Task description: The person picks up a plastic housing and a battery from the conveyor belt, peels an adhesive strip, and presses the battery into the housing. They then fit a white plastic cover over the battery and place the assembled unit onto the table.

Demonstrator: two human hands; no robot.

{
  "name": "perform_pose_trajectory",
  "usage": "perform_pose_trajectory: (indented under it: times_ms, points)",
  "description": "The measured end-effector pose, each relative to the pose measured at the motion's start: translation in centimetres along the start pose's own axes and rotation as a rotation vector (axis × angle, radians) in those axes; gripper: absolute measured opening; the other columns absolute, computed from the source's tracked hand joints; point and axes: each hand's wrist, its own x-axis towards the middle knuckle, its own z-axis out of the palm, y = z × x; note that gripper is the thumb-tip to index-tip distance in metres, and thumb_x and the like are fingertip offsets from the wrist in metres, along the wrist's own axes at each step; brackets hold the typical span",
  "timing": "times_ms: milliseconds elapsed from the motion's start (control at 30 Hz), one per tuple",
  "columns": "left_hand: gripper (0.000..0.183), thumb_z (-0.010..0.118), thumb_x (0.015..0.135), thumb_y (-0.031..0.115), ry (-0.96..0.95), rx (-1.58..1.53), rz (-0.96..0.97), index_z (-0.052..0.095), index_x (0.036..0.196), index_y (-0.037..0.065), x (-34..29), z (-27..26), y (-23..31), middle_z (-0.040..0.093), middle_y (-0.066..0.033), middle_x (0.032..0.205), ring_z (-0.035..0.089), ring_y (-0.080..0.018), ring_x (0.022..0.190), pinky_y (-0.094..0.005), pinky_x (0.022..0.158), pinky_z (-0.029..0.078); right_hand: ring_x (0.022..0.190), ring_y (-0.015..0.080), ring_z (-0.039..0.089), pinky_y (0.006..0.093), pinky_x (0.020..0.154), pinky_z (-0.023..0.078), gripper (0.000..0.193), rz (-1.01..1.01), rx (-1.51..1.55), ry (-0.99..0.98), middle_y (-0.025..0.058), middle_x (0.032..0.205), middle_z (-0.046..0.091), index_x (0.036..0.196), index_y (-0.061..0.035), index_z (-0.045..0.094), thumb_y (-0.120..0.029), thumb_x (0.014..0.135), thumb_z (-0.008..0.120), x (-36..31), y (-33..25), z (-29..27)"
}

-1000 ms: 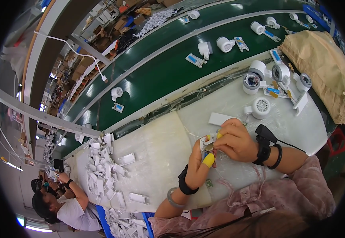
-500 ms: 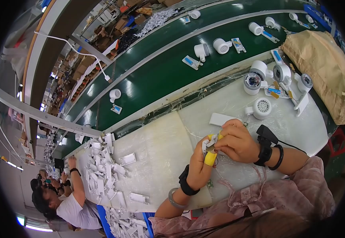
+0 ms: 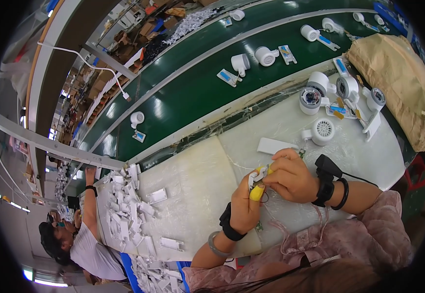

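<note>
My left hand (image 3: pixel 244 212) is closed on a small white plastic part (image 3: pixel 255 177), held above the near side of the film-covered table. A yellow covering (image 3: pixel 257 192) wraps its thumb. My right hand (image 3: pixel 293 179) meets it from the right, its fingers pinched at the same part; whatever lies between those fingertips is too small to make out. Just beyond the hands lie a flat white plastic piece (image 3: pixel 275 146) and a white mini fan head (image 3: pixel 322 132) with a round grille. A thin wire runs near my fingers.
Several fan heads with blue-celled handles (image 3: pixel 340 111) cluster at the right, beside a brown paper bag (image 3: pixel 393 83). A green conveyor belt (image 3: pixel 188 93) carries more units. White casings (image 3: pixel 127 210) pile up at left, above a blue bin (image 3: pixel 185 273). A co-worker (image 3: pixel 92 251) reaches toward the belt.
Fan units on the belt have shifted slightly left. The co-worker's arm has stretched farther toward the belt. My hands stay together on the white part, with only small finger movement.
</note>
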Motion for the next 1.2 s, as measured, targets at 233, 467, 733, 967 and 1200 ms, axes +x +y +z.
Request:
perform_pose_trajectory:
  times_ms: [233,467,733,967,1200]
  points:
    - [0.036,0.041,0.098,0.008,-0.053,-0.027,0.024,0.042,0.133,0.0,0.3,-0.2,-1.0,0.054,-0.0025,0.073,0.05,-0.0086,0.062,-0.0225,0.055,0.042,0.079,0.0233,0.058,0.0396,0.086,0.044,0.018,-0.051,-0.021,0.011,0.0057,0.084,0.059,0.087,-0.0069,0.064,-0.003,0.07,0.067,0.5,-0.1,0.2]
    - [0.038,0.045,0.097,0.01,-0.118,-0.264,-0.157,0.041,0.134,0.001,0.4,-0.2,-0.8,0.051,-0.0004,0.078,0.048,-0.0064,0.064,-0.0207,0.054,0.044,0.079,0.0248,0.059,0.041,0.086,0.049,0.023,-0.081,0.027,-0.053,0.0063,0.083,0.059,0.09,-0.0051,0.063,-0.003,0.068,0.07,0.4,0.5,-0.1]
    - [0.037,0.046,0.098,0.013,-0.113,-0.278,-0.136,0.04,0.133,0.0,0.2,-0.2,-1.4,0.052,-0.0015,0.076,0.048,-0.0067,0.061,-0.0209,0.052,0.043,0.088,0.0304,0.061,0.0412,0.085,0.05,0.027,-0.047,0.063,-0.092,0.0078,0.083,0.059,0.089,-0.0042,0.064,-0.003,0.066,0.075,0.4,0.4,-0.1]
    - [0.031,0.045,0.099,0.016,-0.058,-0.146,-0.12,0.048,0.126,0.002,0.3,-0.2,-1.0,0.052,-0.0007,0.074,0.046,-0.0066,0.058,-0.0212,0.052,0.042,0.085,0.029,0.061,0.0416,0.085,0.05,0.024,-0.019,0.044,-0.032,0.0074,0.081,0.06,0.09,-0.0044,0.064,-0.004,0.069,0.075,0.4,0.1,0.4]
    - [0.031,0.043,0.1,0.022,0.024,-0.284,-0.206,0.049,0.125,0.004,2.1,-2.5,0.2,0.059,-0.0043,0.083,0.054,-0.0101,0.061,-0.0245,0.054,0.046,0.093,0.028,0.059,0.0409,0.086,0.047,0.026,-0.027,0.021,0.018,0.0064,0.094,0.061,0.097,-0.0083,0.064,-0.007,0.073,0.073,0.4,0.5,0.1]
